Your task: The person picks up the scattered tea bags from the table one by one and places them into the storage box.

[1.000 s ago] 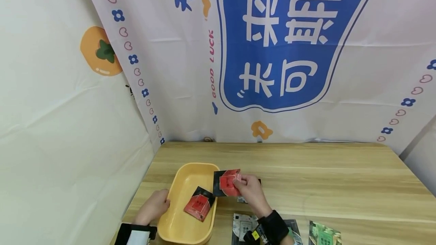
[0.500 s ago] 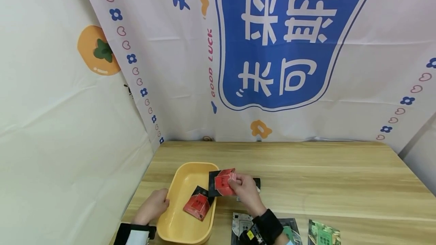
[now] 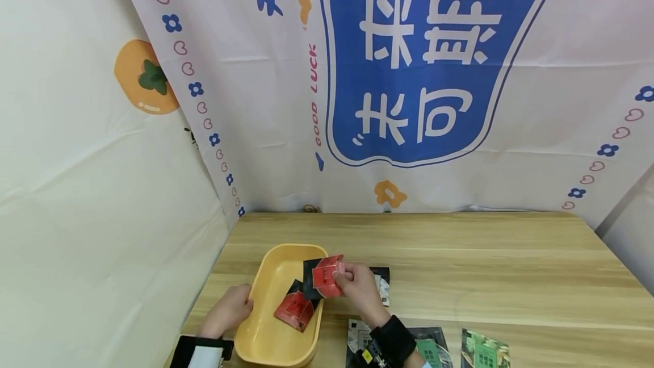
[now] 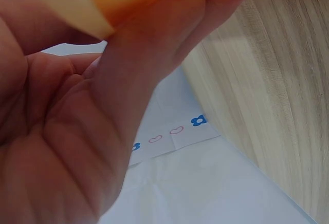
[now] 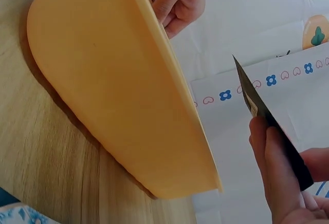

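Counter: a wood-grain surface, pale brown with long streaks (image 3: pixel 460 266), under both hands.
Bin: a yellow, smooth, plastic-looking bin with rounded corners (image 3: pixel 273 334), standing between the two hands.
Left hand: the left hand (image 3: pixel 228 311) is closed on the bin's near rim, thumb and fingers on its two sides.
Right hand: the right hand (image 3: pixel 364 294) is nearly closed, pinching one end of a flat red-and-black square packet (image 3: pixel 323 278).
Held packet: slightly shiny, with a bright red printed square; it extends leftward from the right hand, above the bin's rim.
Packet in bin: a similar red-and-black packet (image 3: pixel 296 306) lies tilted inside, to the left of the right hand.
Other packets: a black-and-white packet (image 3: pixel 383 285) is partly hidden behind the right hand; a grey one (image 3: pixel 357 338), a dark one with green panel (image 3: pixel 429 350) and a leafy green one (image 3: pixel 485 351) lie nearer the person.
Right wrist view: the held packet appears thin and edge-on, apart from the bin, whose outer wall is seen.
Left wrist view: creases of the left palm are visible, but no packet.
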`<move>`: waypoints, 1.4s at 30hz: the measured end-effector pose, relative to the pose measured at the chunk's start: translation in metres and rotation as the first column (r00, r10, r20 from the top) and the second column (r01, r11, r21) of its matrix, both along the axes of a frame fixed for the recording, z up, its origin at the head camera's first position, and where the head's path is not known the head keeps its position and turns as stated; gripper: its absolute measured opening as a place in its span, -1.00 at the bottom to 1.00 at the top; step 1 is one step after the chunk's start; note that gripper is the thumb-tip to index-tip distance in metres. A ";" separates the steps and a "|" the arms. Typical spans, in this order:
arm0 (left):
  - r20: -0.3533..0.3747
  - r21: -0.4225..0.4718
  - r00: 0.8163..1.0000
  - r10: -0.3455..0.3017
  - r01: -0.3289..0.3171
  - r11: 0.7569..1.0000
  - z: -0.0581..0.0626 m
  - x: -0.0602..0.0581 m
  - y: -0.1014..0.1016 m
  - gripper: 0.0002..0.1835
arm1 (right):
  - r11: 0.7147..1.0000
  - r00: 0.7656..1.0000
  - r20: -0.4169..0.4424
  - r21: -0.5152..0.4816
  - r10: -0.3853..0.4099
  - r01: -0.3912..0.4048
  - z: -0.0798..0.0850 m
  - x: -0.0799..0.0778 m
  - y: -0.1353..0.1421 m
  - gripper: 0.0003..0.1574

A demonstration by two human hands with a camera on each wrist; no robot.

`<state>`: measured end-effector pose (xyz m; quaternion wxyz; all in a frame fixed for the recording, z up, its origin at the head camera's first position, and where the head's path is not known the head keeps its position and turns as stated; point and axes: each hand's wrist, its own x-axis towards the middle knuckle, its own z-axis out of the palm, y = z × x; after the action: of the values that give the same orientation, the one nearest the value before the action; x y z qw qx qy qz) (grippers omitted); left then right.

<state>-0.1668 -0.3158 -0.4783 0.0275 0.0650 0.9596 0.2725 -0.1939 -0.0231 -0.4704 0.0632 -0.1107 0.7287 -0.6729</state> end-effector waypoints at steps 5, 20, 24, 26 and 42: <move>0.003 -0.003 1.000 0.011 -0.011 1.000 0.000 -0.001 0.001 -0.89 | 1.000 1.000 -0.020 0.008 0.002 -0.002 0.020 0.011 0.000 -0.76; 0.020 -0.017 0.999 0.045 -0.045 0.999 -0.003 0.000 0.001 -0.88 | 0.999 0.997 -0.065 0.043 0.031 -0.029 0.024 0.017 -0.012 -0.81; 0.015 -0.024 0.999 0.046 -0.046 0.999 -0.004 0.000 0.001 -0.88 | 0.999 0.997 -0.073 0.050 0.025 -0.021 0.026 0.020 -0.015 -0.80; 0.007 -0.027 0.999 0.042 -0.042 0.999 -0.004 0.001 0.001 -0.88 | 0.998 0.997 -0.079 0.056 0.023 -0.019 0.025 0.019 -0.017 -0.81; 0.007 -0.028 0.999 0.049 -0.048 0.998 -0.001 0.001 0.003 -0.88 | 0.998 0.994 -0.103 0.051 0.044 -0.039 -0.010 0.003 -0.028 -0.86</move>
<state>-0.1659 -0.3131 -0.4791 0.0253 0.0402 0.9644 0.2600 -0.1906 -0.0514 -0.4804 0.0419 -0.1591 0.7449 -0.6466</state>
